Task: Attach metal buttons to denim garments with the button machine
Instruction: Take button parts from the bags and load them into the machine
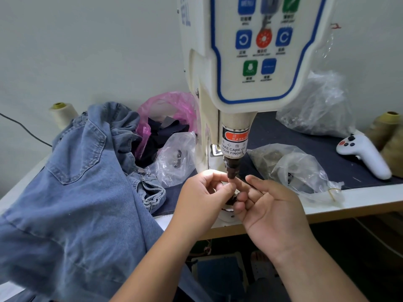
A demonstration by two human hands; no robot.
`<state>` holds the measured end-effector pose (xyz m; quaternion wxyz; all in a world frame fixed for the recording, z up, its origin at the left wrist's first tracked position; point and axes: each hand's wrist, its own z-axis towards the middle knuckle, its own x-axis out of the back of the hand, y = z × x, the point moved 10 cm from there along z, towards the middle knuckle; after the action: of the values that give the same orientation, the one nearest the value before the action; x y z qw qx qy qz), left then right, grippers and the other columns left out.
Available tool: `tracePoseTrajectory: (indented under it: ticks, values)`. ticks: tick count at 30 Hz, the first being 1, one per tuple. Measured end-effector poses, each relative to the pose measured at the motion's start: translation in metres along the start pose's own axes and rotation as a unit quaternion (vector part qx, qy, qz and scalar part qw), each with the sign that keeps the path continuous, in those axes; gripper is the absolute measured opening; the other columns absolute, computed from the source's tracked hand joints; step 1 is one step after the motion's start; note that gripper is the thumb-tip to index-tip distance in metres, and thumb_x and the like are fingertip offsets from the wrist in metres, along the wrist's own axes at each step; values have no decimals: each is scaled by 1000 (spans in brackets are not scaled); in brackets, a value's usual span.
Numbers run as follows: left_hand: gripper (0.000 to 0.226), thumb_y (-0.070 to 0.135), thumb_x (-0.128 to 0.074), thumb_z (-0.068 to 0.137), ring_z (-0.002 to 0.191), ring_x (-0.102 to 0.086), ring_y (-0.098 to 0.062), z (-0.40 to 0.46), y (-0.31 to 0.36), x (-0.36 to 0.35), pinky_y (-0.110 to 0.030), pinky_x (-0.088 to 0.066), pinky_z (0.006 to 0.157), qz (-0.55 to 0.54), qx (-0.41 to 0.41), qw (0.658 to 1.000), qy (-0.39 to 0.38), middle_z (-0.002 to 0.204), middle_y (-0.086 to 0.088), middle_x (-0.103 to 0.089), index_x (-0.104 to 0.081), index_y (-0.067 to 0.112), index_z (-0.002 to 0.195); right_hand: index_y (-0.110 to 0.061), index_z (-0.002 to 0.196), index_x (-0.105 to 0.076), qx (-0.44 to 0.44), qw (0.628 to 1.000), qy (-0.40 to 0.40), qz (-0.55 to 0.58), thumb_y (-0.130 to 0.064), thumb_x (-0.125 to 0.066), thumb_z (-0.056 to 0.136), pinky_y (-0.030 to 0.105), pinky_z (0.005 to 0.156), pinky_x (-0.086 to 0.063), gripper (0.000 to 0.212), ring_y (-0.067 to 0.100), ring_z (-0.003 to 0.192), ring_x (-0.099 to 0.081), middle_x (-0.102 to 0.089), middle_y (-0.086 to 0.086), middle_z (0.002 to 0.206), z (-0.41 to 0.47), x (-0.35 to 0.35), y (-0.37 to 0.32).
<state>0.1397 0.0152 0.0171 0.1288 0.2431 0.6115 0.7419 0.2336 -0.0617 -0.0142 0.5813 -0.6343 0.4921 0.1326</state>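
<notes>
Button machine (246, 62) at tabletop (359, 201) centre, left hand (204, 192) and right hand (265, 205) pinching at its punch tip (231, 173), possibly a button, denim (82, 182) heaped at left edge.

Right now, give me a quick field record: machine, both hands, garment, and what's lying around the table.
machine: button machine, its punch tip down between the fingers
left hand: left hand, fingers curled, fingertips at the punch tip; any button in its grip is hidden
right hand: right hand, palm up, fingers reaching to the tip
garment: denim garment heaped at left, not under the punch
table: clear plastic bags, pink bag, white controller, thread cones
</notes>
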Motion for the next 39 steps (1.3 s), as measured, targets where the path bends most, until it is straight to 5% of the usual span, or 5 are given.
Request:
tracePoseTrajectory:
  ticks: [10,17,28,32,39]
  values:
    - [12,17,-73,87,66,-53,-8,-2,-3,8,-23,-47,66,8,-15,1000,5,62,12,-55,-73,28,87,-3,107,-55,-17,999,2,48,-6,-63,62,27,45,-48,45,18,50,-54,-69,29,90,-9,-5,-2]
    - [12,19,-72,88,55,-52,4,6,1,46,-11,-43,57,128,-29,991,36,63,19,-60,-68,29,92,-7,95,-58,22,1000,-6,-8,-9,-63,68,27,49,-52,27,17,57,-56,-72,27,104,-16,0,-5]
    - [57,34,-63,86,127,-39,-46,73,34,233,-52,-32,105,527,67,783,324,135,-27,-45,-50,4,133,-8,84,-60,51,990,45,-122,6,-50,89,23,46,-47,18,11,50,-55,-68,9,70,-23,23,7]
    - [87,48,-74,81,135,-36,-46,77,-22,261,-55,-31,109,479,204,791,322,145,-28,-39,-31,3,143,-9,81,-61,44,987,37,-151,7,-52,87,23,47,-46,20,10,51,-55,-64,8,67,-22,24,18]
    - [48,19,-67,79,114,-56,-47,72,-45,269,-47,-43,82,439,154,821,330,121,-30,-58,-42,2,117,-9,76,-62,45,982,34,-180,10,-53,87,24,47,-45,24,12,50,-51,-59,9,65,-20,26,22]
